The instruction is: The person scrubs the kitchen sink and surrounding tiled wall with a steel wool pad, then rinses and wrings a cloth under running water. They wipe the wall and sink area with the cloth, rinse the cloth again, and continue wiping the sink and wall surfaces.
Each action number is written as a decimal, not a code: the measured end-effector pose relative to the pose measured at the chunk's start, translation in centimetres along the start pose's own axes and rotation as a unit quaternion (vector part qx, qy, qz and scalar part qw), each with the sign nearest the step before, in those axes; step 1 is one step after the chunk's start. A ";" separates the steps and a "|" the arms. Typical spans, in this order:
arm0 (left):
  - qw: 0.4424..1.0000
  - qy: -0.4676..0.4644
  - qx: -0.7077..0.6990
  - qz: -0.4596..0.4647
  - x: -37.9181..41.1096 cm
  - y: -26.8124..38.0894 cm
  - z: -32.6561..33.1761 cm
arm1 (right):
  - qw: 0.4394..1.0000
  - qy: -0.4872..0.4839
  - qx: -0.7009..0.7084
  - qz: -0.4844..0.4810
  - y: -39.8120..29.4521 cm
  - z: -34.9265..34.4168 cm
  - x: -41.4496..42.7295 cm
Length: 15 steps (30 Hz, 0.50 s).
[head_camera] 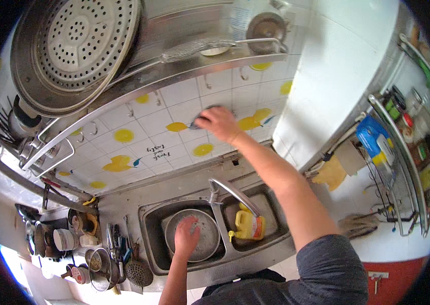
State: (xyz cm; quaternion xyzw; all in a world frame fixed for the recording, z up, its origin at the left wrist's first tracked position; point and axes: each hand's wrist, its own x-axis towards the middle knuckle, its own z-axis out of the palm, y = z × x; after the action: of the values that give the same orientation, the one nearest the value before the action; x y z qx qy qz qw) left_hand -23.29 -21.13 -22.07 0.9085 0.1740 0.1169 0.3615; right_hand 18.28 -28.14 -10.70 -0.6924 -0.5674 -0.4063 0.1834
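Observation:
My right hand (pixel 220 124) reaches up to the lemon-printed tile backsplash (pixel 154 137) and presses a dark cloth or pad (pixel 196 122) against it. Most of that cloth is hidden under the fingers. Lower down, my left hand (pixel 187 236) is over a round metal basin (pixel 209 242), fingers somewhat apart, with no object visible in it. Whether it touches the basin cannot be told. The basin sits in the left bowl of a steel double sink (pixel 154 263). A yellow detergent jug (pixel 251 225) lies in the right bowl, below the faucet (pixel 237 194).
Above the backsplash runs a metal shelf (pixel 184 65) with hooks, carrying a large perforated steamer pot (pixel 77 49). Utensils and a skimmer (pixel 139 272) lie left of the sink, beside several pots. A rack (pixel 398 126) with jars and bottles is mounted at right.

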 end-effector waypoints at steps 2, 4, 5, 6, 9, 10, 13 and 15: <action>1.000 -0.005 -0.014 -0.004 -0.3 0.1 0.3 | 0.987 -0.034 0.010 0.156 3.1 -3.9 -2.9; 1.000 0.001 -0.028 -0.004 -0.4 0.1 0.9 | 0.950 -0.024 0.004 0.310 5.9 -7.7 -4.4; 0.999 -0.001 -0.037 0.006 -0.2 0.5 1.4 | 0.939 0.000 -0.037 0.343 7.5 -9.8 -5.1; 0.999 -0.002 -0.045 0.016 0.1 1.0 1.8 | 0.948 0.027 -0.087 0.306 9.0 -12.5 -5.5; 0.996 0.000 -0.091 0.023 0.4 2.0 2.6 | 0.942 0.010 -0.220 0.253 10.5 -20.6 -2.2; 0.994 0.000 -0.108 0.021 0.3 2.1 2.8 | 0.940 0.008 -0.257 0.223 11.1 -23.1 -0.6; 0.994 -0.010 -0.102 0.035 0.3 2.6 4.2 | 0.902 0.004 -0.408 0.141 13.5 -30.1 4.9; 0.993 -0.019 -0.108 0.037 0.4 3.4 5.3 | 0.887 0.037 -0.451 0.088 16.8 -32.5 6.2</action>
State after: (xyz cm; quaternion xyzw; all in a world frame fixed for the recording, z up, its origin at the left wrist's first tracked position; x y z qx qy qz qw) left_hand -20.35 -26.58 -23.47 0.8723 0.1195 0.1308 0.4558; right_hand 22.65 -52.29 17.16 -0.7321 -0.2526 -0.6258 -0.0930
